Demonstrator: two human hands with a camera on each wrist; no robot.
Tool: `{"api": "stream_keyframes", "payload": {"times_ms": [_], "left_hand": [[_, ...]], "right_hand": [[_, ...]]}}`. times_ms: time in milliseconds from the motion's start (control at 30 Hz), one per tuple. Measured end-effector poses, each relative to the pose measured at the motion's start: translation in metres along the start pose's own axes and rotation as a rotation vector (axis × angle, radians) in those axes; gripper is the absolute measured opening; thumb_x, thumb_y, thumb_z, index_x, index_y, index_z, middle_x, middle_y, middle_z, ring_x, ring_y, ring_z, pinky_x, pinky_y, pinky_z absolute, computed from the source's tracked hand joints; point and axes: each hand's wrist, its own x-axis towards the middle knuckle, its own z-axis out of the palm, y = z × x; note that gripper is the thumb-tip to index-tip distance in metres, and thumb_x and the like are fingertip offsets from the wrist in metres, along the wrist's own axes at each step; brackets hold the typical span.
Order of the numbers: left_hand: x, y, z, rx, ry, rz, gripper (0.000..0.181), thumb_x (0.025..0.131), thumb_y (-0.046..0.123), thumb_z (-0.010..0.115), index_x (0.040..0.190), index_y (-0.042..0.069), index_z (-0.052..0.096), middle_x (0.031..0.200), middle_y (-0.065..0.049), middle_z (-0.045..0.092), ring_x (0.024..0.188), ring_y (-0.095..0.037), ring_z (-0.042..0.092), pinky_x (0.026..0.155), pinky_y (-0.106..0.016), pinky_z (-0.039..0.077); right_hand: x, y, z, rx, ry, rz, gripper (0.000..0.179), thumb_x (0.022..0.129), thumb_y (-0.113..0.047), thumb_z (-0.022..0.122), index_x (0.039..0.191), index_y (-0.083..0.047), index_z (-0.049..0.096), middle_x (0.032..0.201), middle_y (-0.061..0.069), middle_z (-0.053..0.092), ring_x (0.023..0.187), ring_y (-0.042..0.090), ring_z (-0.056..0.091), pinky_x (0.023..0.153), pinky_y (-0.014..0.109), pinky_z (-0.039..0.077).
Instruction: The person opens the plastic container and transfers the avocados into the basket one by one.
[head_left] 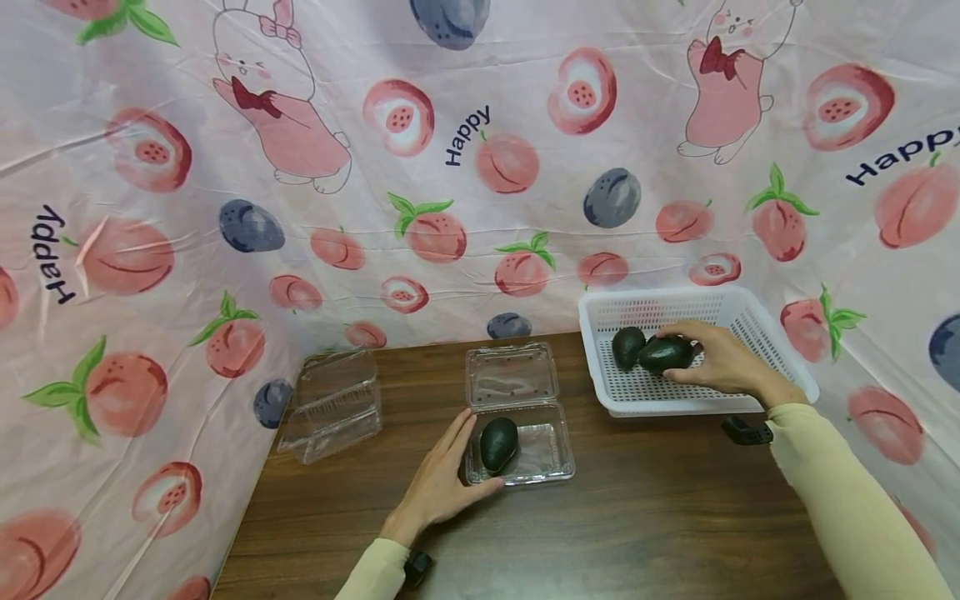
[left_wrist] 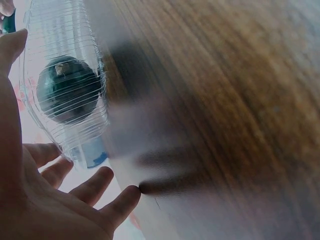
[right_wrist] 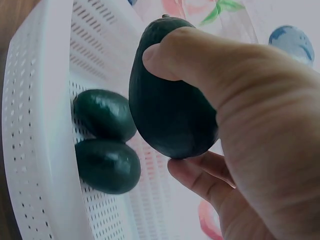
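Note:
Inside the white basket (head_left: 611, 406), my right hand (head_left: 722, 358) grips a dark green avocado (right_wrist: 170, 105), thumb on one side and fingers on the other. Two more avocados (right_wrist: 104, 114) lie on the basket floor in the right wrist view; the head view shows one avocado (head_left: 628, 347) just left of the held one. My left hand (head_left: 441, 483) is at the left side of a clear plastic clamshell box (head_left: 551, 450), its fingers extended along the side and the thumb by the front edge. An avocado (head_left: 498, 444) sits in the left part of the box, whose lid (head_left: 512, 375) lies folded back.
Clear, empty-looking plastic boxes (head_left: 337, 408) stand at the left of the brown wooden table (head_left: 600, 517). A fruit-print cloth (head_left: 480, 208) hangs behind the table and along both sides. The basket stands at the back right, against the cloth.

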Motion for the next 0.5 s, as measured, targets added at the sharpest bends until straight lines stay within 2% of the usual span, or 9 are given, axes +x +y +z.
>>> {"api": "stream_keyframes", "payload": {"times_ms": [233, 500], "left_hand": [[0.000, 0.001, 0.000, -0.005, 0.002, -0.001, 0.121, 0.090, 0.071, 0.086, 0.181, 0.015, 0.030, 0.191, -0.002, 0.024, 0.171, -0.038, 0.038, 0.133, -0.067, 0.042], [0.000, 0.001, 0.000, -0.001, 0.000, -0.006, 0.121, 0.090, 0.071, 0.086, 0.181, 0.016, 0.029, 0.191, -0.001, 0.023, 0.171, -0.038, 0.038, 0.133, -0.066, 0.042]], "right_hand": [[-0.003, 0.014, -0.004, -0.017, 0.014, 0.017, 0.057, 0.079, -0.014, 0.101, 0.132, -0.008, 0.079, 0.127, 0.017, 0.081, 0.108, 0.031, 0.073, 0.087, 0.038, 0.063], [-0.005, 0.024, -0.009, -0.012, -0.075, 0.140, 0.058, 0.085, -0.019, 0.098, 0.137, -0.006, 0.076, 0.137, 0.022, 0.077, 0.120, 0.039, 0.071, 0.098, 0.054, 0.062]]}}
